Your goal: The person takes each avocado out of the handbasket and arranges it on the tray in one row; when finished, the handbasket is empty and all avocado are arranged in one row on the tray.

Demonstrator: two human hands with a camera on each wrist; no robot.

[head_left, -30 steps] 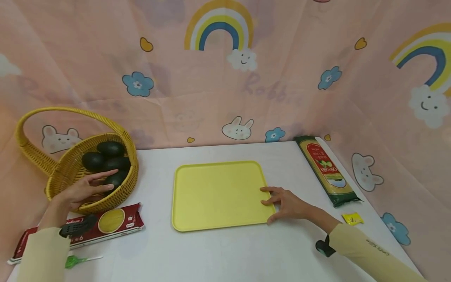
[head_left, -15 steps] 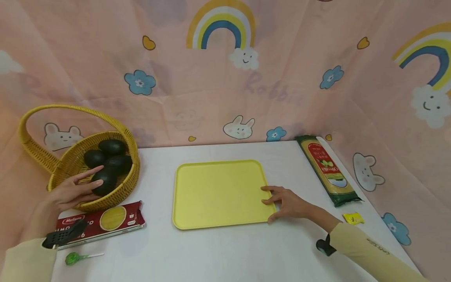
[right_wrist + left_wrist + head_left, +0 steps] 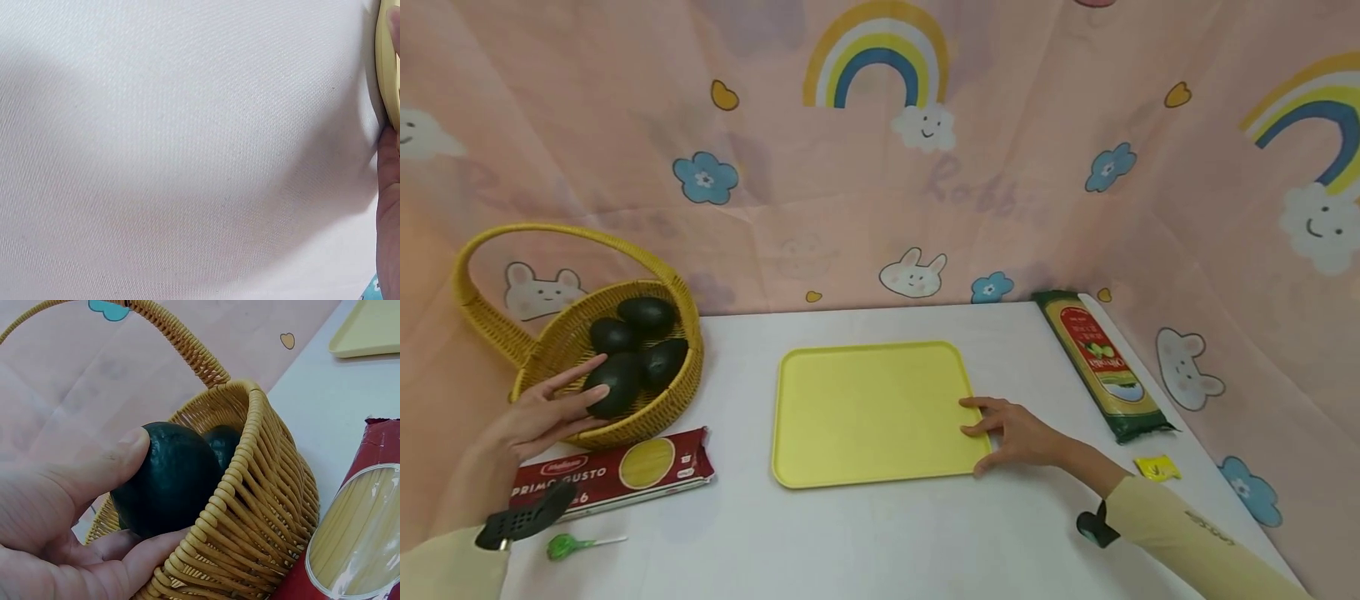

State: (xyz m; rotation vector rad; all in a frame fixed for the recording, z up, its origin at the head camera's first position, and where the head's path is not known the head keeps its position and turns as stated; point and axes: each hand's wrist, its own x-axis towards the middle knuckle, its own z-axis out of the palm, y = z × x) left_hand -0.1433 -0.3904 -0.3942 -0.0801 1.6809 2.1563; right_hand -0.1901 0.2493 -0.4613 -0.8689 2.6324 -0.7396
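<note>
In the head view, a dark green avocado (image 3: 615, 386) lies in my left hand (image 3: 538, 418), at the near side of a yellow wicker basket (image 3: 681, 390). The left wrist view shows the thumb over the held avocado (image 3: 178, 481) and fingers beneath it, beside the woven rim. Several more avocados, including a small round one (image 3: 613, 335), sit deeper in the basket. My right hand (image 3: 1024, 435) grips the right edge of a yellow tray (image 3: 865, 417), fingertips over its rim and thumb by the near corner. Only part of that hand shows in the right wrist view.
A red spaghetti pack (image 3: 617, 472) lies before the basket, with a green lollipop (image 3: 568, 546) nearer me. At right are a green-and-gold food pack (image 3: 1105, 367) and a small yellow wrapped candy (image 3: 1157, 468). Patterned pink cloth (image 3: 850, 217) walls the white table.
My left hand has drawn back leftward and toward me, bringing the avocado with it to the basket's near-left side. The right hand keeps its place on the tray. The view has shifted slightly.
</note>
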